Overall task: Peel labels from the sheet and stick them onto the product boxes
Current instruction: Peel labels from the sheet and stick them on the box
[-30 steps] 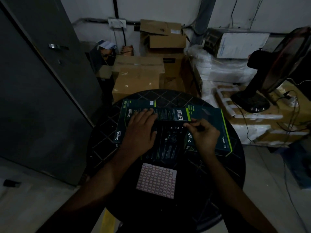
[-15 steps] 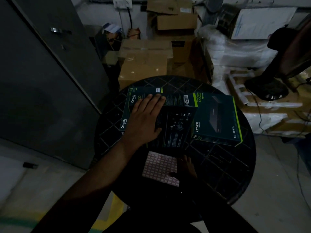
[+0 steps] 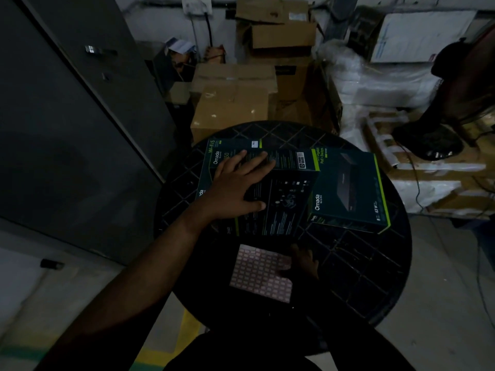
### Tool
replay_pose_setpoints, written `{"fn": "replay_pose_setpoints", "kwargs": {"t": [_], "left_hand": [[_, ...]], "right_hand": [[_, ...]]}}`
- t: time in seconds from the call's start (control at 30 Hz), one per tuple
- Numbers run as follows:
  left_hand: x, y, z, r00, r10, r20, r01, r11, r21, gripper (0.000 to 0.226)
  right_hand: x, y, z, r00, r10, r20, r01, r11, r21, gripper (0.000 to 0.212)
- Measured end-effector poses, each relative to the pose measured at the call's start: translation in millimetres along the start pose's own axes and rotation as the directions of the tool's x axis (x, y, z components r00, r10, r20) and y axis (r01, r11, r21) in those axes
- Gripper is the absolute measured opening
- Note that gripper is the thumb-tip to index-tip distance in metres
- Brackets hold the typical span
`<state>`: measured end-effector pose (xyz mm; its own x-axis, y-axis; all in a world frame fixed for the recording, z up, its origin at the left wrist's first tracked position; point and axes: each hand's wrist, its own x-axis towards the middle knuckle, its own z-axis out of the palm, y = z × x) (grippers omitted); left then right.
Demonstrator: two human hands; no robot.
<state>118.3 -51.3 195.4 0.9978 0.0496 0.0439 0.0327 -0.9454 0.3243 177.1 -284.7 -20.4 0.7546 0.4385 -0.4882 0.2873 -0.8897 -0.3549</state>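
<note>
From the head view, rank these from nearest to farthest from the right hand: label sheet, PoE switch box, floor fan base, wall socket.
1. Label sheet: under the right hand, on the near side of the table.
2. PoE switch box: just beyond the hand, on the table's right side.
3. Floor fan base: off the table, far right.
4. Wall socket: on the back wall, top of view.

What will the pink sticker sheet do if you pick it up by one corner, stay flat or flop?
The label sheet looks paper-thin and lies flat on the table, so it would probably bend and droop. It likely weighs very little, and a push could slide it easily on the table.
</note>
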Motion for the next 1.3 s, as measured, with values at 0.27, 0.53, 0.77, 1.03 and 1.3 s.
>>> {"fn": "replay_pose_setpoints", "kwargs": {"t": [0.27, 0.53, 0.77, 1.03, 1.3], "left_hand": [[7.2, -5.0, -13.7, 0.997, -0.055, 0.049, 0.071, 0.899, -0.433, 0.044], [6.0, 1.1, -24.5, 0.991, -0.115, 0.061, 0.127, 0.756, -0.643, 0.034], [-1.0, 5.3, -28.4, 0.988, -0.094, 0.121, 0.144, 0.837, -0.528, 0.011], [-4.5, -3.0, -30.6, 0.984, -0.067, 0.164, 0.161, 0.725, -0.67, 0.012], [-0.3, -4.9, -28.3, 0.991, -0.046, 0.127, 0.119, 0.741, -0.661, 0.01]], "right_hand": [[-10.0, -17.1, -57.7, 0.928, -0.293, -0.232, 0.368, 0.821, 0.436, 0.045], [-57.7, -63.9, -142.3, 0.81, -0.403, -0.427, 0.587, 0.548, 0.596, 0.038], [-82.2, -88.5, -180.7, 0.722, -0.451, -0.525, 0.692, 0.44, 0.573, 0.032], [-80.8, -100.3, -180.2, 0.681, -0.394, -0.617, 0.723, 0.496, 0.481, 0.008], [-78.5, -111.5, -168.0, 0.633, -0.403, -0.661, 0.674, 0.707, 0.214, 0.025]]}}
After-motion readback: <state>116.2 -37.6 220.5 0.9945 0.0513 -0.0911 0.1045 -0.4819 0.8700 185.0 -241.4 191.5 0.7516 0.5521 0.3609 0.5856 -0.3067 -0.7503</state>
